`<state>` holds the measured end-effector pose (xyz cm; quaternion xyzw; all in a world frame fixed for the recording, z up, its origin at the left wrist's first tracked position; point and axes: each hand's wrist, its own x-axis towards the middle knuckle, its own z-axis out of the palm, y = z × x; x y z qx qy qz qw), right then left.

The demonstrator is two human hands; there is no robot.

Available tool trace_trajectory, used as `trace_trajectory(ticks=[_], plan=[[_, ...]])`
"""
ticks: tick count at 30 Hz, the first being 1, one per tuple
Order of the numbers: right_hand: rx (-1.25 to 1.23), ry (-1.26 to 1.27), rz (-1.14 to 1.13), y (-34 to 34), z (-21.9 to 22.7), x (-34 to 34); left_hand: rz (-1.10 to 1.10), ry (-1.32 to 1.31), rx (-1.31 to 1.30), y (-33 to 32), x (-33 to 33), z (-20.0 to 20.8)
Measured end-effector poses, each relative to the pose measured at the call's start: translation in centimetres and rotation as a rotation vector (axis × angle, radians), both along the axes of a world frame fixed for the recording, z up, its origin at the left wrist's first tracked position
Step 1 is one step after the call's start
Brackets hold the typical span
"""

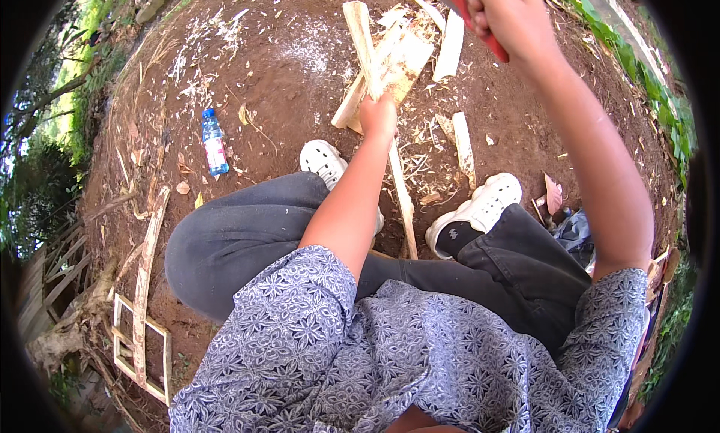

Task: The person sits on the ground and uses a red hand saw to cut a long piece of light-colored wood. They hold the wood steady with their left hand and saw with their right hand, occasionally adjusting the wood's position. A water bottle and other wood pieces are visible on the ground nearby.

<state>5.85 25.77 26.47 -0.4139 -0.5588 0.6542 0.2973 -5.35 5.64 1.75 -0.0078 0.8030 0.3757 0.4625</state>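
My left hand (379, 118) is closed around a long pale stick (361, 39), whose thick end points away from me. Its thinner end runs back between my feet. Under the stick lies a split wooden slab (409, 65) with a rough, chipped face. Raised at the upper right, my right hand (499, 16) grips a red-handled tool (496, 47). Part of a grey blade shows at the top edge; the rest is out of view, so I cannot tell its exact kind.
Pale wood pieces (450, 49) and another offcut (464, 148) lie on brown soil among shavings. A blue-capped bottle (214, 142) lies at left, with a wooden frame (166, 358) at lower left. My white shoes (480, 204) flank the stick. Green plants (637, 65) line the right.
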Motion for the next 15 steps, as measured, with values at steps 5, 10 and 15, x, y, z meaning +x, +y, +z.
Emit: trace_trajectory(ticks=[5,10,15], plan=[[-0.031,0.079,-0.113,-4.1,-4.5,-2.2,0.011,-0.025,0.035,0.1,0.1,0.1],[0.068,0.294,-0.226,-7.8,-7.4,-3.6,-0.052,0.057,-0.037,0.7,0.5,-0.3],[-0.043,0.123,-0.203,-9.6,-4.3,-3.2,-0.075,0.123,-0.107,0.8,0.8,1.8]])
